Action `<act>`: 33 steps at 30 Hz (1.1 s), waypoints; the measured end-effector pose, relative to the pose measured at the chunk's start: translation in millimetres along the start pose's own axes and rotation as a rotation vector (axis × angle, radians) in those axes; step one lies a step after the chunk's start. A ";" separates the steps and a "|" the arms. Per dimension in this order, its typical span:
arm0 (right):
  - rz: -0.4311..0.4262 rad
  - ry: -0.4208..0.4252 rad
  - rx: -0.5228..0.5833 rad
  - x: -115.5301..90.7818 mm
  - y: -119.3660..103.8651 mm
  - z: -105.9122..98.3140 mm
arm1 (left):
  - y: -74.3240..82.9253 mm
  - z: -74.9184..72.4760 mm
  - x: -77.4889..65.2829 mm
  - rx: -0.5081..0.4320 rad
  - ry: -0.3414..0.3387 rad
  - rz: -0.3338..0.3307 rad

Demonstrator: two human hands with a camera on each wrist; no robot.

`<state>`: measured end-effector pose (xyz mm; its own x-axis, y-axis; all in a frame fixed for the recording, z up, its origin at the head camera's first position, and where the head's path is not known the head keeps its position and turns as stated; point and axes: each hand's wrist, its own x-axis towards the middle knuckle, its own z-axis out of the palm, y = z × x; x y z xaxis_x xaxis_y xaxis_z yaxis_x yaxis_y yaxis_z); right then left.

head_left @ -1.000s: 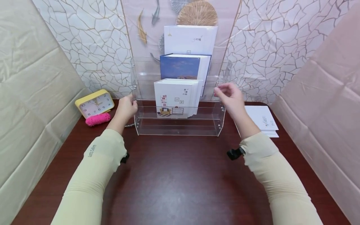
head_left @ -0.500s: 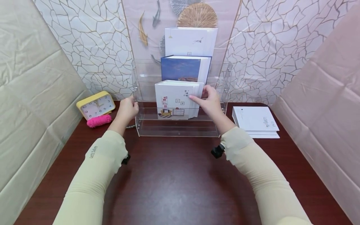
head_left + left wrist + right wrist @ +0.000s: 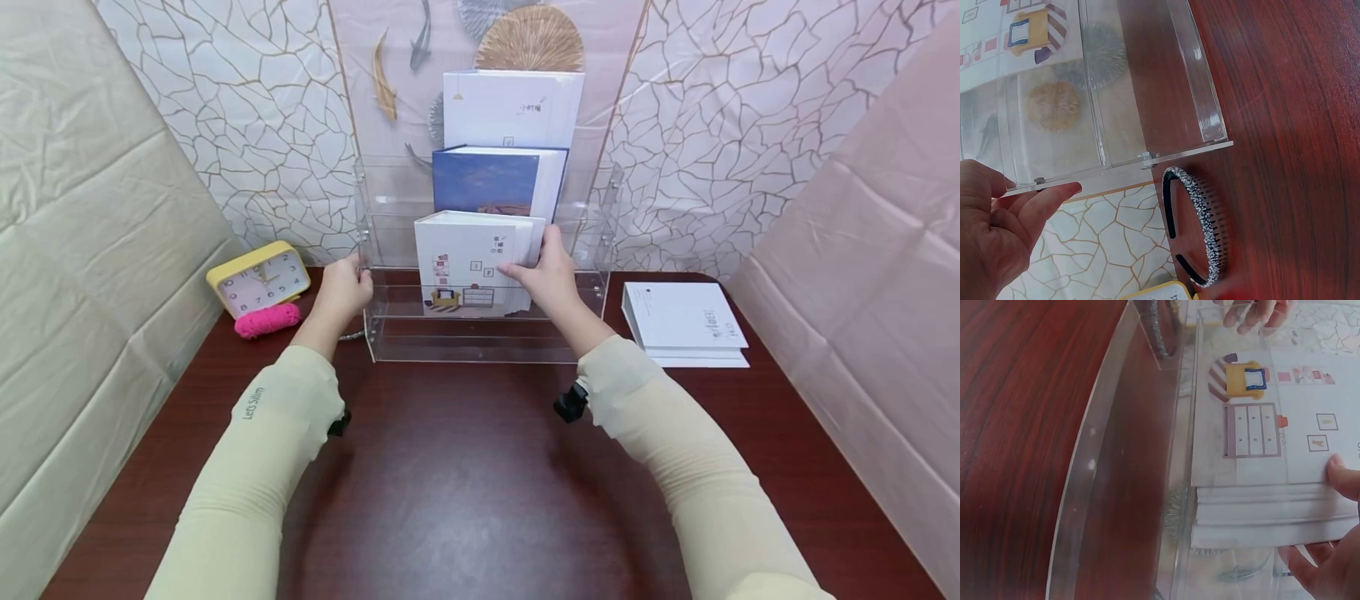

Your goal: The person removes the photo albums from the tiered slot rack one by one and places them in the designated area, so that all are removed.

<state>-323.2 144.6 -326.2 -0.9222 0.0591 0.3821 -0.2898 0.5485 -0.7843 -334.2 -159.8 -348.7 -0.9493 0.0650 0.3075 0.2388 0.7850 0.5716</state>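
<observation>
Clear rack [image 3: 472, 350], left hand [image 3: 342, 293] pinching its side, presumably for steadiness; front white book [image 3: 457, 254], right hand [image 3: 552, 277] gripping its edge, spanning the thickness.

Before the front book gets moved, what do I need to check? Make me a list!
1. Right hand grips the squarish white book with a yellow chair picture: ok, thumb in front.
2. Left hand holds the clear plastic tiered rack: ok, at its side edge.
3. Gripped book is out of the rack: not ok, its lower part is inside.
4. Right hand is not touching the blue-covered book behind: cannot tell.
5. White book lying flat on the dark red table is apart from the rack: ok.
</observation>
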 end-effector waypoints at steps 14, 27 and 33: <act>-0.139 -0.050 -0.035 18.1 -35.3 12.9 | 1.9 -2.4 1.9 -0.002 -0.006 -0.010; -0.119 -0.067 0.104 16.0 -38.2 19.2 | 2.3 -2.2 0.7 -0.011 -0.023 -0.019; -0.125 -0.021 0.223 22.6 -39.4 10.8 | 0.9 -3.9 1.5 -0.003 -0.028 -0.026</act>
<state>-335.4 115.3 -291.9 -0.8802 -0.0166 0.4744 -0.4491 0.3523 -0.8210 -334.6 -161.4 -344.7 -0.9606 0.0615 0.2710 0.2144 0.7846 0.5817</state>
